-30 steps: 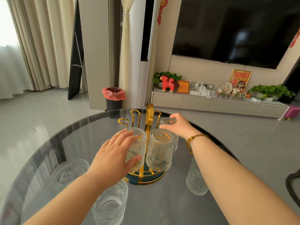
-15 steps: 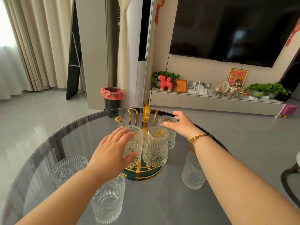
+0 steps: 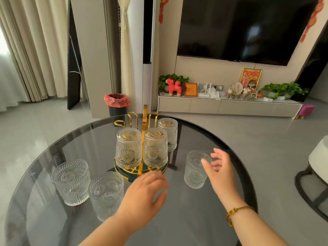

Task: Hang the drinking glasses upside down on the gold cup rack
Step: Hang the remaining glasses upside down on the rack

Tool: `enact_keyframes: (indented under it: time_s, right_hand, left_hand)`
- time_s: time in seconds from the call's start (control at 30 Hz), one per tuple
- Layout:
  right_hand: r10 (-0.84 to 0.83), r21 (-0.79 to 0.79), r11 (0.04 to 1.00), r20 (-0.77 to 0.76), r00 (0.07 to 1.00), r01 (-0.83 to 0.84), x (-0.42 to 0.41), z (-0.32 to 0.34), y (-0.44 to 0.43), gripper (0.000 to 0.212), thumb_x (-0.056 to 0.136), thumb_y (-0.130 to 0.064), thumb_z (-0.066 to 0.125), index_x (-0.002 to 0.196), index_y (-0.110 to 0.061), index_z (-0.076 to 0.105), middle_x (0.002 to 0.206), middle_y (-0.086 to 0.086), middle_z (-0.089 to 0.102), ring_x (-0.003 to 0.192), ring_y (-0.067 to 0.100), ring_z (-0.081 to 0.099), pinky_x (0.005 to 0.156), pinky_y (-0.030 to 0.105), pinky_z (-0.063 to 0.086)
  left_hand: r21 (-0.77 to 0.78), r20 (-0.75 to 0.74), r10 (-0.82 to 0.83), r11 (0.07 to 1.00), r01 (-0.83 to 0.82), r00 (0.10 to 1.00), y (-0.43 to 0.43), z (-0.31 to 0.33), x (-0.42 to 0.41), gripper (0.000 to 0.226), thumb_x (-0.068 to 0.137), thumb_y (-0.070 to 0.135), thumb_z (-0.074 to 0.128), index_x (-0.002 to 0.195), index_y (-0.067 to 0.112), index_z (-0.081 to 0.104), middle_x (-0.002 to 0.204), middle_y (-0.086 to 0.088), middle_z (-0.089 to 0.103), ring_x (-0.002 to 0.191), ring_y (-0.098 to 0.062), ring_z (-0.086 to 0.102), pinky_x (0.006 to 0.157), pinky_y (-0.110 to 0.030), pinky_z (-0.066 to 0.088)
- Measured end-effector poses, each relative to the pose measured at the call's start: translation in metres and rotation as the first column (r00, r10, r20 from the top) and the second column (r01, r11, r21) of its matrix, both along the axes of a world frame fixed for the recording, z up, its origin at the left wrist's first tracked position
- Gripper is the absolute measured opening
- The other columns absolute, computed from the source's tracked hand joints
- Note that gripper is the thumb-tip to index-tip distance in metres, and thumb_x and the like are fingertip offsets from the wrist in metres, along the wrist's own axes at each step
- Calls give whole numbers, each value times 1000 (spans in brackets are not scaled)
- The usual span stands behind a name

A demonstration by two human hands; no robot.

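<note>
Gold wire cup rack (image 3: 145,121) with a round green-and-gold base stands toward the far side of the round dark glass table (image 3: 204,219), and three clear ribbed drinking glasses hang on it upside down: a front-left glass (image 3: 128,150), a front-right glass (image 3: 155,150) and a back-right glass (image 3: 168,134). The rack's pegs at the back left are bare. Three more clear ribbed glasses stand upright on the tabletop: a far-left glass (image 3: 71,181) and a near-left glass (image 3: 106,195) just beside each other, and a right glass (image 3: 196,169) apart from the rack. From the head view, the left hand (image 3: 143,194) hovers palm down just in front of the rack's base, fingers loosely spread, holding nothing. The right hand (image 3: 219,170) is just beside the right glass, fingers spread wide and blurred, not closed on it; whether a fingertip touches the glass cannot be told. A gold bracelet (image 3: 237,213) circles the right wrist
</note>
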State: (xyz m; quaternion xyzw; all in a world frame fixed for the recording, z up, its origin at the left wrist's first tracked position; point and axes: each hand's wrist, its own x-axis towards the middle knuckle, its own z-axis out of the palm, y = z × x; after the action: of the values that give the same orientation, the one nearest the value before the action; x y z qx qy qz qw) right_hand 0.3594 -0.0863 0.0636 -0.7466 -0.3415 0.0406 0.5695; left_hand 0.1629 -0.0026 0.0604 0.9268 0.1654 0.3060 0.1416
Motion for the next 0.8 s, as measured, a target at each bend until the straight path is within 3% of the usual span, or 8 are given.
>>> enact_keyframes:
  time_s: [0.07,0.13,0.27,0.33,0.37,0.43,0.57,0.8]
  right_hand:
    - [-45,-75,996,-50,998,41,4,-19,-5,60,76,-22,65,128,-15,36,121,5,46,97,19,47,79,29,40]
    - [-55,-171,985,-118,991,34,7,-39,-6,76,73,-27,68,135,-16,25,137,7,36,119,22,41,95,35,40]
    - [-27,-280,959,-204,979,-32,7,-68,1,101,68,-30,73,142,-17,4,152,7,15,139,23,17,113,39,22]
    - [-34,-320,947,-178,984,-25,6,-76,7,107,64,-32,75,142,-15,4,151,8,20,137,25,23,110,37,25]
    - [-49,-349,937,-130,990,0,6,-78,9,107,61,-35,76,141,-14,7,148,9,29,134,28,30,109,38,30]
    - [-76,-390,919,-43,996,54,6,-81,15,107,57,-41,76,140,-14,13,138,11,45,123,33,42,102,42,38]
    - [-160,-394,911,-73,984,119,12,-78,26,110,55,-50,74,140,-21,11,133,10,50,121,36,43,101,45,39]
    - [-201,-383,909,-64,977,162,16,-84,30,78,55,-48,73,117,-14,39,112,11,59,112,33,43,95,43,41]
  left_hand:
    - [29,-81,5,1000,-3,997,-5,-24,-1,7,65,25,72,70,25,68,76,11,72,82,-4,66,71,-15,45]
    - [-17,-213,15,1000,-19,977,-9,-46,-5,29,45,27,89,65,30,68,72,18,70,72,1,68,63,-11,48]
    - [87,-376,178,984,-157,909,-13,-69,-5,39,32,52,84,64,37,67,74,25,68,71,9,65,61,-6,48]
    - [84,-366,205,979,-187,908,-10,-74,-4,40,43,52,82,76,34,68,89,20,69,86,5,65,70,-9,50]
    - [53,-362,207,978,-202,909,-9,-75,-4,39,57,46,78,91,31,66,104,14,67,102,-1,60,84,-14,47]
    - [-68,-346,151,980,-185,926,-5,-81,-1,36,81,34,60,116,24,54,130,3,51,128,-12,40,108,-28,30]
    - [-70,-373,151,979,-190,916,1,-94,-1,39,90,37,41,128,28,37,144,8,31,136,-7,19,113,-26,14]
    - [-81,-364,177,972,-220,914,-1,-93,0,38,89,33,47,126,23,44,141,1,39,136,-16,26,114,-33,15]
